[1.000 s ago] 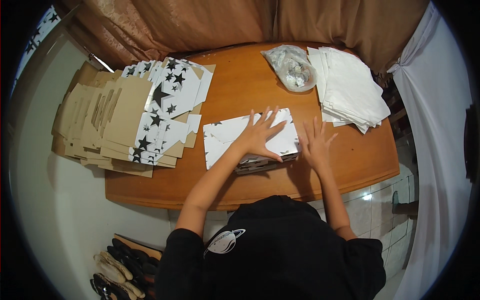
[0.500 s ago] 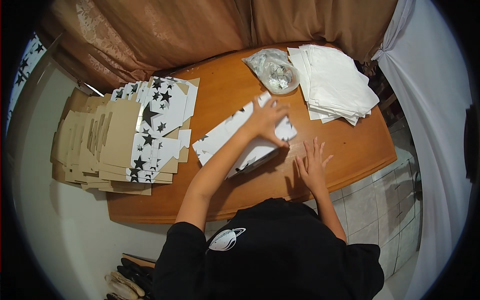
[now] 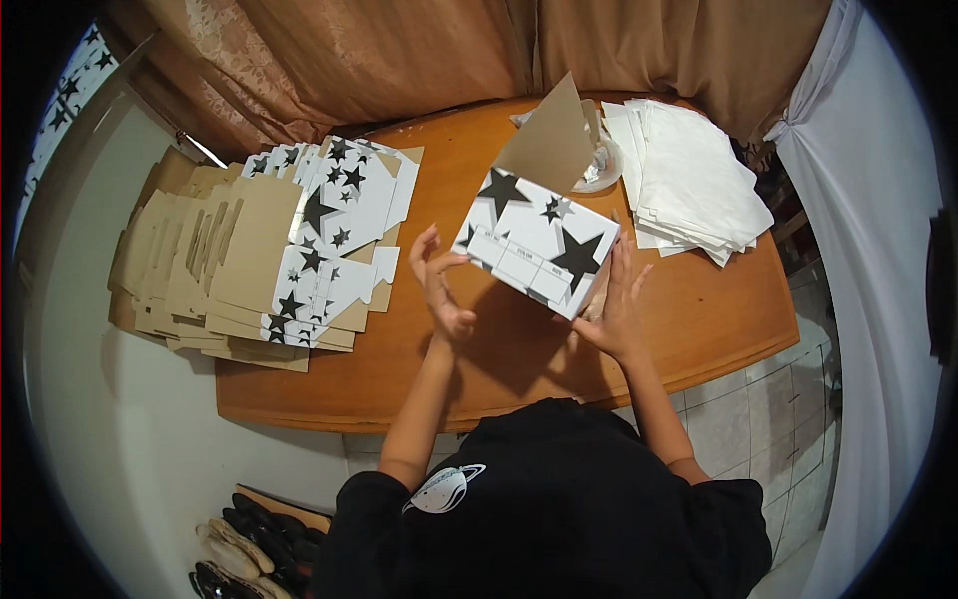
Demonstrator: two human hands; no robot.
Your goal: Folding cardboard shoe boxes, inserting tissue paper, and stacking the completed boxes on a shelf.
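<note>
A white cardboard box [image 3: 534, 240] with black stars is tilted up over the middle of the table, its end panel turned toward me. From its far side a plain brown flap [image 3: 549, 135] stands raised. My right hand [image 3: 616, 314] grips the box at its right side and lower right corner, with the thumb near the bottom edge. At the left corner, my left hand [image 3: 442, 290] has its fingers spread and curved, holding nothing. Whether its fingertips touch the box is hard to see.
On the left of the wooden table [image 3: 329, 389] lies a large stack of flat unfolded boxes [image 3: 239, 255], brown and star-printed. White paper sheets [image 3: 699, 190] are piled at the far right. Behind the box, a clear plastic bag [image 3: 604, 170] is partly hidden. Shoes [image 3: 249, 544] sit low at left.
The box, lying lengthwise under my left hand before, is now tilted up with its brown flap raised. My right hand has taken hold of its right side; my left has moved off to the left.
</note>
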